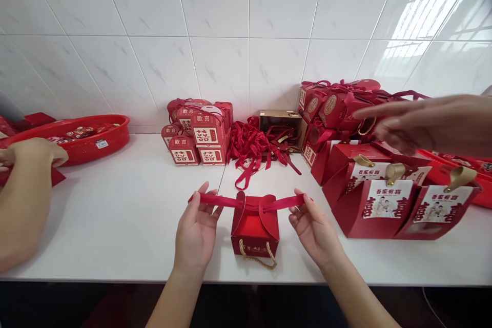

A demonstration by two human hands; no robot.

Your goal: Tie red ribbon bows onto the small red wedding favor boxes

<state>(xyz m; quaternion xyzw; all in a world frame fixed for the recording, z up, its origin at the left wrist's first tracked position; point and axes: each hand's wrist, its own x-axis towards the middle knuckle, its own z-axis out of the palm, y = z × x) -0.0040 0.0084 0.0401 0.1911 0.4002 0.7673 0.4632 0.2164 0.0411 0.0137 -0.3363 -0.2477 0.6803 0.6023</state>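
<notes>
Left hand point(195, 238), right hand point(314, 228): thumb and fingers of each pinched shut on opposite ends of red ribbon point(221, 200), stretched taut. Red box point(255, 225) on tabletop point(123, 205), between both hands' fingers, ribbon across its top flaps.

This looks like an indoor packing spot, though whether in a home or a small workshop is unclear. A white worktop point(115, 225) runs along a glossy tiled wall point(219, 0), bearing stacked double-happiness boxes point(209, 133), a heap of loose ribbons point(249, 141), a red basin point(117, 138) and a red box point(255, 228) with a ribbon point(286, 202) through its top.
</notes>
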